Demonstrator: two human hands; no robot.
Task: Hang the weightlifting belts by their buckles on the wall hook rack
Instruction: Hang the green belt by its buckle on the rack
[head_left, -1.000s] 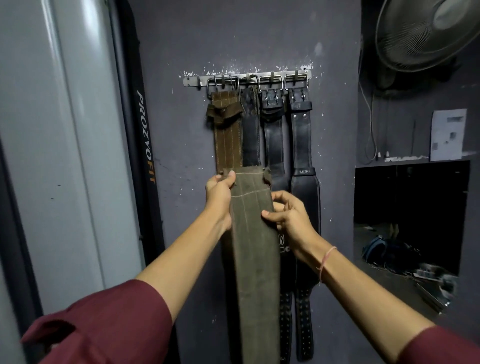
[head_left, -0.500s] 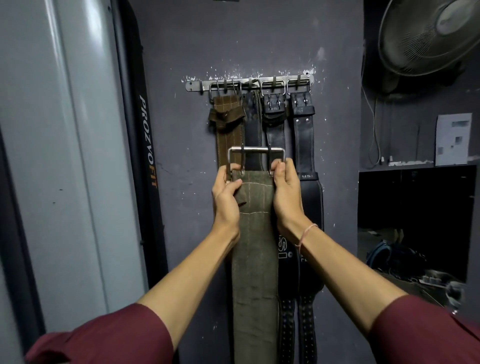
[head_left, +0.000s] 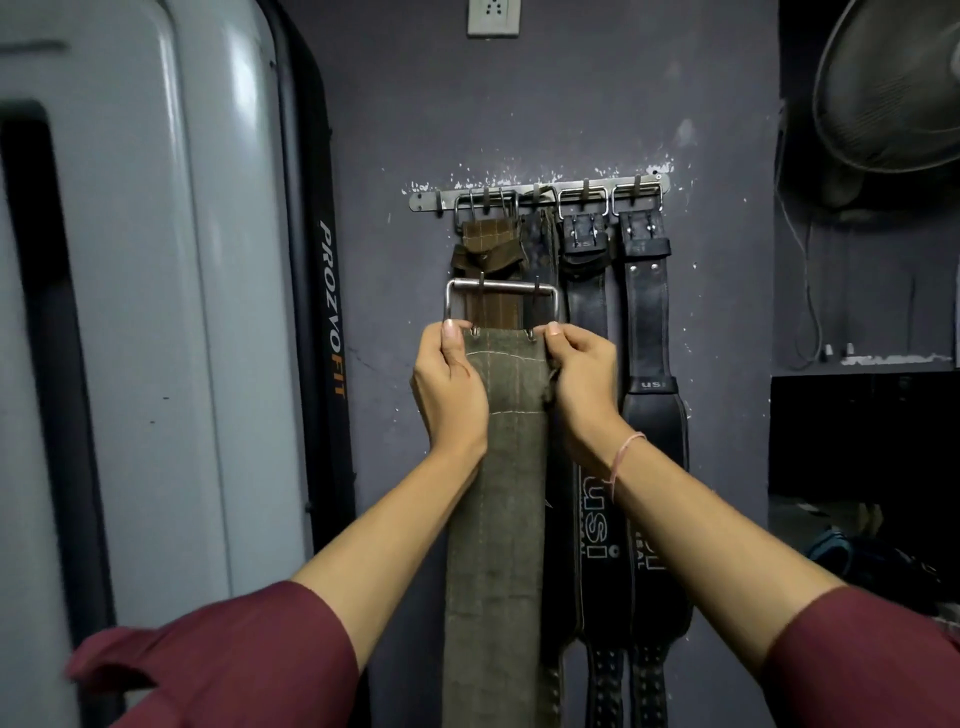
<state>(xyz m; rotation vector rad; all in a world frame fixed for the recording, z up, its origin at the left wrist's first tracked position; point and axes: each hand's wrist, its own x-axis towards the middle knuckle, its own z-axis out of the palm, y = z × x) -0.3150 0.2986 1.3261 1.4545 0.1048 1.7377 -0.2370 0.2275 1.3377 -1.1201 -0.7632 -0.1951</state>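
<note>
Both hands, left (head_left: 451, 384) and right (head_left: 582, 382), pinch the coarse stitched olive canvas belt (head_left: 498, 519) hanging lengthwise, its rectangular steel buckle (head_left: 501, 304) pointing up below the rack (head_left: 540, 193).

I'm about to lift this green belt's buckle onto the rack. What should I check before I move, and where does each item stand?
1. Grip: left hand and right hand pinch the top corners of the green belt, just under its buckle: ok.
2. Buckle upright and roughly level above the hands: ok.
3. Free hook at the left end of the hook rack: ok.
4. Buckle on a hook: not ok. It sits below the rack, in front of the brown belt.
5. Prongs clear of the buckle opening: not ok, both lie across it.
6. Belt's lower end hanging free: cannot tell, out of frame.
</note>
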